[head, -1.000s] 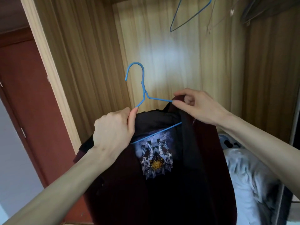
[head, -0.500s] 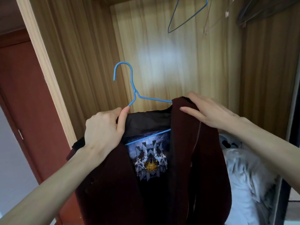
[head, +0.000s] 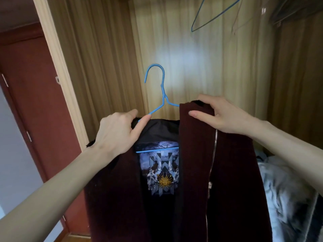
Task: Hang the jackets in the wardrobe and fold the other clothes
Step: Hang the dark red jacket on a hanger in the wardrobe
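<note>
The dark red jacket (head: 227,172) hangs nearest, draped on a blue wire hanger (head: 163,95) held up in front of the open wardrobe (head: 108,58). The left hand (head: 117,133) grips the jacket's left shoulder, fingers curled over the fabric and the hanger's sloping arm. The right hand (head: 222,114) lies over the right shoulder, thumb across the front panel and fingers curled round the top edge. Between the front panels shows a black lining with a printed patch (head: 161,173); a zip (head: 214,149) runs down the right panel. The hanger's hook stands free above the jacket. Beyond the jacket the wardrobe holds a second blue hanger (head: 209,20) hanging high, with open space below it. Right of the jacket lies pale bedding (head: 288,198); left of it, a red door (head: 35,102)
</note>
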